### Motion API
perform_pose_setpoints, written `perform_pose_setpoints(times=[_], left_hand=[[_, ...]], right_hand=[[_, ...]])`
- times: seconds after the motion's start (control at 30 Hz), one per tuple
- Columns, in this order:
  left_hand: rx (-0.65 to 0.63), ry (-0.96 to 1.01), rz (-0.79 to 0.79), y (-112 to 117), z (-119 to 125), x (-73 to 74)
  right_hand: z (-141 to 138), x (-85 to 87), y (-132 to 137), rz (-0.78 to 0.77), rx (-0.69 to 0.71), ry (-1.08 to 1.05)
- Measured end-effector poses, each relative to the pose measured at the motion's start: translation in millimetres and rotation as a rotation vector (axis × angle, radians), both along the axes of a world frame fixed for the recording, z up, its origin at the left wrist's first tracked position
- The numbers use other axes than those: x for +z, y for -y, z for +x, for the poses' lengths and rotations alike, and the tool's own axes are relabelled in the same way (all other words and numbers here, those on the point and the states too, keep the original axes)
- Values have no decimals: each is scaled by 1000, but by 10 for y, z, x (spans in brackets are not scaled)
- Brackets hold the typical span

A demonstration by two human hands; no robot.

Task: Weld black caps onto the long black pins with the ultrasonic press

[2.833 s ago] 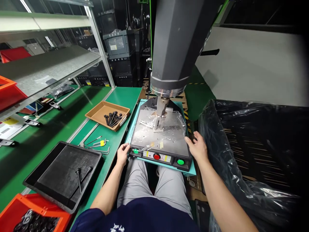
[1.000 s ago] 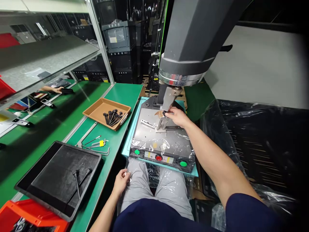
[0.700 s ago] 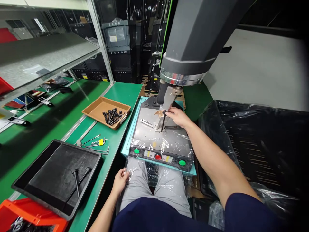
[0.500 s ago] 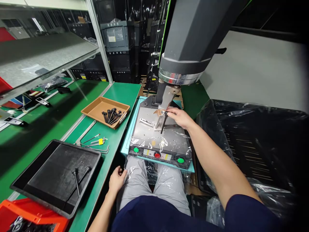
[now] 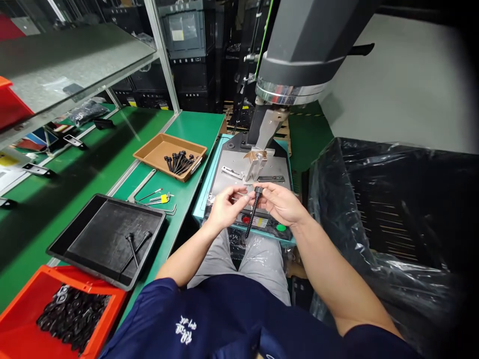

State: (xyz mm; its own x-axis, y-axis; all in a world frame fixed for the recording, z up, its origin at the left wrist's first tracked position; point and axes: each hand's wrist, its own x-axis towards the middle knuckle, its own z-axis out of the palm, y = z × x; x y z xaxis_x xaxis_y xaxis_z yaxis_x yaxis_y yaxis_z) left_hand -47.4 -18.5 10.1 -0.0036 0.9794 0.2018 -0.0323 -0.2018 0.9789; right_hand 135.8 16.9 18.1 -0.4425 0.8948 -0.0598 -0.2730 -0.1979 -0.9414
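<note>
My right hand (image 5: 281,203) pinches a black bolt (image 5: 253,213) just below its round head. The long, ribbed shaft slants down toward my lap. Beside it, my left hand (image 5: 229,205) has its fingers curved and apart, the thumb tip close to the bolt head; whether they touch, I cannot tell. Behind both hands, a metal fixture (image 5: 254,167) stands upright on the machine's plate (image 5: 234,180), beneath the grey machine head (image 5: 295,75). My hands partly cover the front panel, where a red button (image 5: 246,219) and a green button (image 5: 281,227) show.
Left on the green bench (image 5: 194,122) are a brown tray (image 5: 149,148) of similar bolts, hex keys (image 5: 159,200), and a black tray (image 5: 101,232) with two bolts. An orange bin (image 5: 22,309) holds small black parts. A plastic-lined black crate (image 5: 329,159) stands to the right.
My right hand has brought the bolt from the fixture back toward me. My left hand has risen from beside my thigh to the bolt. The view has shifted.
</note>
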Motion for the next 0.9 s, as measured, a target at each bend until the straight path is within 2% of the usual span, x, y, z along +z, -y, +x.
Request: perform_pose_setpoints(times=[0.1,0.27,0.37,0.47,0.63,0.73,0.9], left_hand=[[-68,105,-34,-79,76,-10],[-123,163,-15,-69,121,-41],[-171,231,-72,-74,124,-67],[-140,287,-125,-99,115,-102],[-52,388,-174,-166,57,-178],[-64,423,-216,-185,28,-222],[-87,476,-296,-172,22,-245]], right_hand=[[-20,-15,57,0,1,-12],[-97,-42,124,-21,-73,-18],[-159,-88,172,-47,-99,-75],[-191,-145,245,-95,-80,-123],[-188,-257,436,-223,39,-122],[-195,-315,527,-235,64,-98],[-237,-349,557,-218,24,-81]])
